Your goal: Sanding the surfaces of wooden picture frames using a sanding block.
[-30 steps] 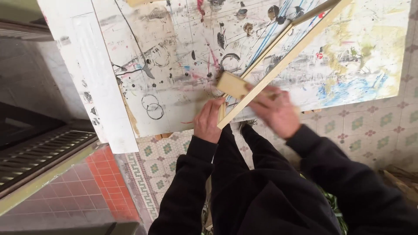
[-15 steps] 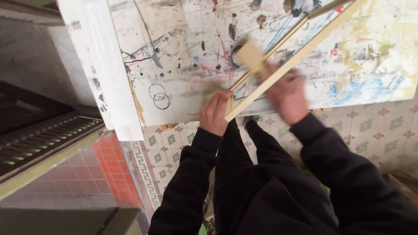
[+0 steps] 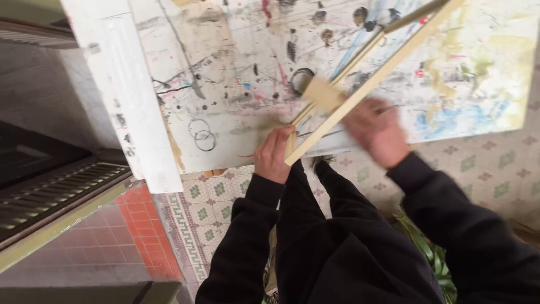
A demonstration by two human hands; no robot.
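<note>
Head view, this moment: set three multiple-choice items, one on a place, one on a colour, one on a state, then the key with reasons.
1. Where does the left hand grip the wooden strips?
A. at their near end, by the table edge
B. at their far end
C. at the middle

2. What colour are the sleeves?
A. white
B. black
C. red

3. How does the right hand look?
A. sharp, flat on the floor
B. blurred, over the strips by the small block
C. out of view

Key: 1 A, fingers wrap the strips' near end at the paint-stained table; 2 B, both arms are black; 3 B, it is smeared beside the block.
</note>
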